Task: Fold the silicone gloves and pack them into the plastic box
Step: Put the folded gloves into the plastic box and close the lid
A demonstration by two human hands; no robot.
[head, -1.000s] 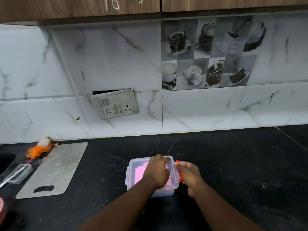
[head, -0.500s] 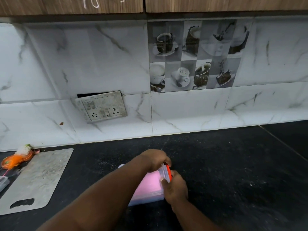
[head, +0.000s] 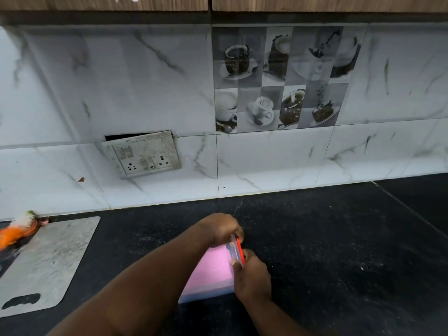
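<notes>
the plastic box point(head: 208, 275) sits on the black countertop point(head: 327, 251) near the front edge, well apart from the grey cutting board point(head: 46, 265) at the left. pink shows through its clear top and walls, which reads as the silicone gloves point(head: 211, 267) already folded and inside, though no fold or finger shape can be made out. the box looks tipped, its right edge higher than its left.

the left hand point(head: 220, 229) reaches across the box and curls its fingers over the far right corner, clamped on the lid edge. the right hand point(head: 252, 277) closes on the near right side, its fingertips pinching the red latch point(head: 240, 251) that runs along that edge. both hands are grasping the box, not empty or slack.

the step in hand appears to be snapping the right-side latch shut, so the packing itself seems done and only the closing is left. to do it well, the person should set the box flat on the counter first, so the lid seats evenly all round. the left hand should press straight down on the lid near the latch while the right thumb rolls the red flap down over the rim until it clicks. if pink silicone is caught under the lid edge the latch will not hold, so the rim wants a quick check. whether the other sides are latched cannot be told, since the left forearm hides them.
</notes>
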